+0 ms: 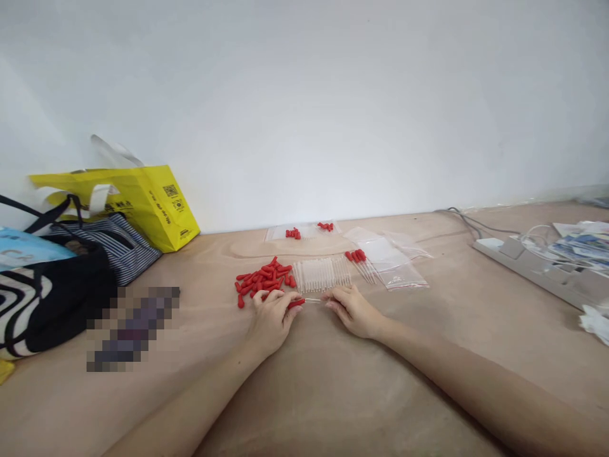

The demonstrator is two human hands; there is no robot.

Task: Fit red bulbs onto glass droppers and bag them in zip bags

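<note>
My left hand (pixel 273 320) pinches a red piece (pixel 295 303) at the table's middle. Thin pale sticks (pixel 313 301) run from that piece toward my right hand (pixel 354 311), whose closed fingertips hold their far end. Just behind my left hand lies a pile of red pieces (pixel 266 277). A row of pale thin sticks (pixel 321 275) lies side by side behind the gap between my hands. To the right of this row are several sticks with red tops (pixel 356 256), beside clear plastic bags (pixel 403 277).
Further back, clear bags with red pieces (pixel 293 233) lie near the wall. A yellow bag (pixel 174 216), a striped pouch (pixel 136 244) and a black-and-white bag (pixel 90 292) stand at left, near a blurred-out item (pixel 137 330). At right are a power strip (pixel 533 266), cables and papers (pixel 583 244).
</note>
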